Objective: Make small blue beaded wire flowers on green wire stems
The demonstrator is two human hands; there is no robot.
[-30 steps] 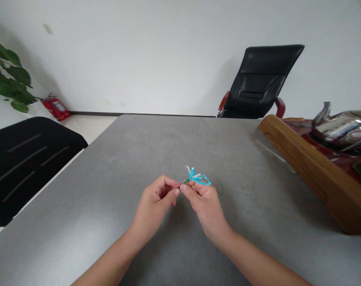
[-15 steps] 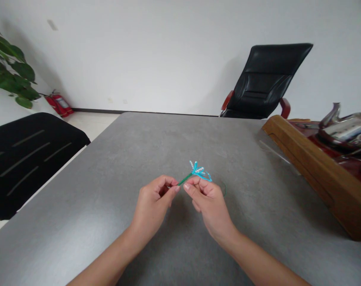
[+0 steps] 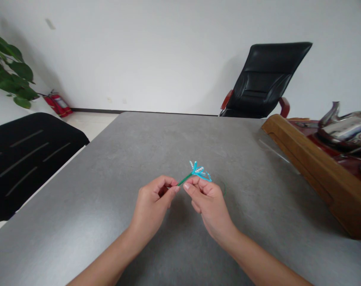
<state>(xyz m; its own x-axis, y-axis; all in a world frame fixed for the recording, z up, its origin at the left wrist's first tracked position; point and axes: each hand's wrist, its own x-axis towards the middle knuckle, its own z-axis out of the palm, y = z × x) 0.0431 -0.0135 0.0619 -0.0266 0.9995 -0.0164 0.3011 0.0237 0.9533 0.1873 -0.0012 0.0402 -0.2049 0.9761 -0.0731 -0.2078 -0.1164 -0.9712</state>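
Note:
A small blue flower (image 3: 198, 171) with whitish beaded parts and a green stem (image 3: 185, 179) is held above the grey table (image 3: 156, 139). My left hand (image 3: 155, 198) pinches the lower end of the stem between thumb and fingertips. My right hand (image 3: 208, 202) is closed beside the stem, just below the petals, its thumb and index finger pressed together. A thin green thread (image 3: 224, 188) curves out to the right of my right hand. What my right fingertips grip is too small to make out.
On the right a wooden tray (image 3: 317, 174) carries a shiny metal kettle (image 3: 347, 129). Behind the table stands a black leather chair (image 3: 266, 79). At the left are a black chair (image 3: 34, 159), a plant (image 3: 14, 71) and red fire extinguishers (image 3: 58, 104).

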